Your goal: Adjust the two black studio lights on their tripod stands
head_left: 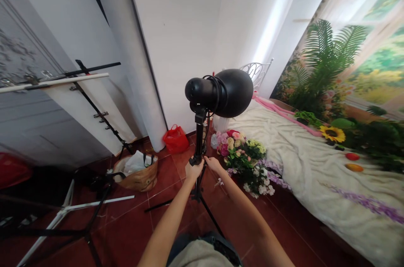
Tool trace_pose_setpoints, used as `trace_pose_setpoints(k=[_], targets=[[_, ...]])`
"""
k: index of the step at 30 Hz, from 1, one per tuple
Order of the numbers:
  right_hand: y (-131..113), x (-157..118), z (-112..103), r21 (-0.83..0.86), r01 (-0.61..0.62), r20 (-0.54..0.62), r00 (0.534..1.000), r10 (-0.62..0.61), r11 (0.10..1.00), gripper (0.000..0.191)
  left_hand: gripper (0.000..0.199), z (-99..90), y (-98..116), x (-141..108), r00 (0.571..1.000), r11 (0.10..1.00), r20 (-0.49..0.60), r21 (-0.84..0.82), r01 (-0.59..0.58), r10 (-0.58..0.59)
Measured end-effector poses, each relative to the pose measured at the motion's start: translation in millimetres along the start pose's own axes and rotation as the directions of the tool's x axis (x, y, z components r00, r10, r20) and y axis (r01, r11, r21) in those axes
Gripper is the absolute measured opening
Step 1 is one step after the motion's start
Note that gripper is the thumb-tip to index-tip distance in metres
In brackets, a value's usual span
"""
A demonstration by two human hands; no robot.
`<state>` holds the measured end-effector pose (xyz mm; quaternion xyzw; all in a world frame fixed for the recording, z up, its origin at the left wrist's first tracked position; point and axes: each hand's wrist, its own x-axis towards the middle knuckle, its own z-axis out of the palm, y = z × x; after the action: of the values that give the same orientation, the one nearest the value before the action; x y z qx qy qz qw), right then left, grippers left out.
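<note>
A black studio light (233, 92) with a wide reflector sits on top of a black light stand (199, 138). Its black cord is looped around the lamp body and hangs along the pole. My left hand (193, 169) is closed around the stand's pole at a clamp collar. Just to the right, my right hand (214, 165) is closed beside the pole, fingertips pinched together near the collar and the hanging cord. What those fingertips hold is too small to tell. The stand is upright with its legs spread on the red tile floor (167, 174).
Artificial flowers (241, 149) lie on the floor to the right, beside a bed with a cream blanket (261, 126). A red bag (176, 138) and a wicker basket (142, 178) are ahead and left. White and black stand legs (104, 202) spread across the left floor.
</note>
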<state>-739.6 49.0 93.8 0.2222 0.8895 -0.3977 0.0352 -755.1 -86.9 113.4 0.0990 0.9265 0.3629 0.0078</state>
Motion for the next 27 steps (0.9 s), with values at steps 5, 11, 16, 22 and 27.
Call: trace_pose_setpoints(k=[5,11,16,22,27], targets=[[15,-37,10,-0.015,0.391,-0.335,0.865,-0.373,0.92,0.032,0.03,-1.4,1,0,1.0,1.0,0.007,-0.011,0.009,-0.009],[27,-44,17,-0.058,0.489,-0.337,0.811,-0.478,0.871,0.038,0.025,1.1,1,0,1.0,0.998,-0.019,-0.069,-0.001,0.0],[24,-27,24,-0.178,0.456,-0.352,0.798,-0.489,0.872,0.042,0.023,-1.0,1,-1,0.999,0.999,-0.032,-0.046,-0.024,0.023],[29,-6,27,-0.396,0.454,-0.332,0.74,-0.586,0.798,0.046,0.019,-5.0,4,-1,1.0,0.999,-0.029,-0.044,0.003,-0.004],[24,-1,24,-0.479,0.284,-0.237,0.869,-0.434,0.831,0.043,0.019,-8.2,9,-1,0.998,0.998,-0.023,-0.016,0.058,-0.058]])
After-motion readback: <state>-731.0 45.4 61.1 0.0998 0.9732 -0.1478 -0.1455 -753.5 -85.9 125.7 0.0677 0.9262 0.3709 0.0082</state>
